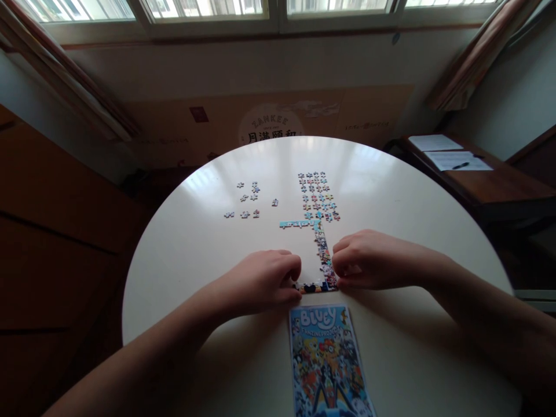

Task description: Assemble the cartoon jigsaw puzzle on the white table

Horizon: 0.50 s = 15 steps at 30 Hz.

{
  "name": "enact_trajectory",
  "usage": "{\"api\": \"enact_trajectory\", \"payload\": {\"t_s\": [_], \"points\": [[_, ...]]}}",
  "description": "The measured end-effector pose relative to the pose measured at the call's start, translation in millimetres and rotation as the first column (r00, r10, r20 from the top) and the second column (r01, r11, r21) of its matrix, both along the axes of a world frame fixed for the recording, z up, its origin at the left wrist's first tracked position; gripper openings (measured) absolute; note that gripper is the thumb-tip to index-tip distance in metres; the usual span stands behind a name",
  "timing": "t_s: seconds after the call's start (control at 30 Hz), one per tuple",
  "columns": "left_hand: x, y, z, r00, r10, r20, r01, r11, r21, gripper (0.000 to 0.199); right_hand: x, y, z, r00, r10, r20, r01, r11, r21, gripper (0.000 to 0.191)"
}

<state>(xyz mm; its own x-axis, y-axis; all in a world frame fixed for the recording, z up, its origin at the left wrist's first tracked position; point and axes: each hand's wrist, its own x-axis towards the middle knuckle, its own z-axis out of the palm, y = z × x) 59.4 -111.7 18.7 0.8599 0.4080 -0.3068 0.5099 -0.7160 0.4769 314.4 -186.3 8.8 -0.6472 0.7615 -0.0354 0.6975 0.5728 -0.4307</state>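
Partly joined jigsaw border (322,249) sits on the round white table (195,255) just beyond the Bluey picture sheet (324,353); left hand (271,275) curled at the bottom strip's left end, right hand (369,260) curled beside the lower right corner, can't tell whether either pinches a piece. Main risk I see: uneven push from the two sides buckles or pops that one-piece-wide chain. No container I can make out, loose jigsaw pieces (311,188) lie directly on the tabletop, so a bump could scatter them.
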Motion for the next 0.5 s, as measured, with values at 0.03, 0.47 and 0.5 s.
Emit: {"api": "enact_trajectory", "payload": {"t_s": [0.03, 0.47, 0.5], "points": [[0, 0, 0.2, 1.000, 0.001, -0.005, -0.001, 1.000, 0.002, 0.016, -1, 0, -0.5, 1.000, 0.000, 0.005, 0.000, 1.000, 0.004, 0.017], [-1, 7, -0.6, 0.979, -0.083, 0.189, 0.060, 0.990, 0.126, 0.027, 9, 8, -7.2, 0.998, -0.038, -0.054, 0.041, 0.998, 0.053, 0.030], [-1, 10, 1.5, 0.955, -0.108, 0.275, 0.061, 0.983, 0.174, 0.028, 10, 9, -8.5, 0.997, -0.042, -0.072, 0.048, 0.995, 0.083, 0.031]]}}
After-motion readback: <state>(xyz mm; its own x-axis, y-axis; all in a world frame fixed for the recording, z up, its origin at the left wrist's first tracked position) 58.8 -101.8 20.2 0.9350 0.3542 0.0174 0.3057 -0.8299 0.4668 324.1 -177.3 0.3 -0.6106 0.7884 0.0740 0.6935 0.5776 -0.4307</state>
